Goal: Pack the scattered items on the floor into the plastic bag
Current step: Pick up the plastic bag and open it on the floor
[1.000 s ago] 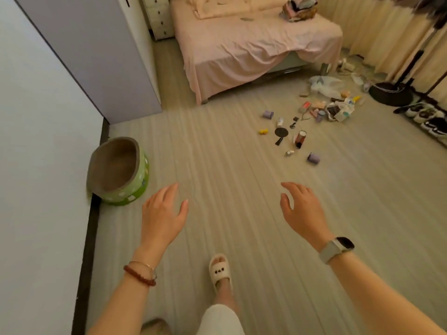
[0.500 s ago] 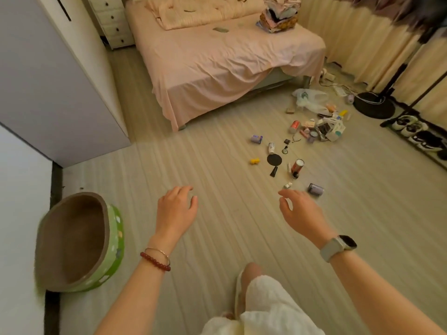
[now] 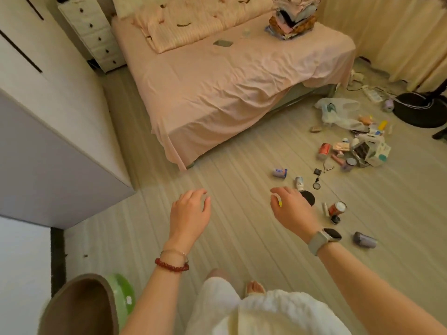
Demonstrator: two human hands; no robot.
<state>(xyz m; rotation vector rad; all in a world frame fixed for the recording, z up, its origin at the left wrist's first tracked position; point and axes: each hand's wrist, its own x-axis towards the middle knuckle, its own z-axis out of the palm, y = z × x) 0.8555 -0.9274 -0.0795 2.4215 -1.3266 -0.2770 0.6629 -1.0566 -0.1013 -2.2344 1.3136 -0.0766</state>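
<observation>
A green-sided bowl (image 3: 121, 301) sits low at the left. The left hand (image 3: 191, 213) hangs over bare floor (image 3: 242, 238), fingers loosely spread, holding nothing. The right hand (image 3: 290, 211) is likewise open and empty. Scattered items (image 3: 338, 209) lie right of it; the plastic bag (image 3: 338, 110) lies beyond, near the bed (image 3: 229, 81).

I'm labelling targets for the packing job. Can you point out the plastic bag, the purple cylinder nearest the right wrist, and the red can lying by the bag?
plastic bag (image 3: 338, 111): head view, on its crumpled translucent body.
purple cylinder (image 3: 364, 240): head view, mid-side.
red can (image 3: 324, 150): head view, on its red label.
</observation>
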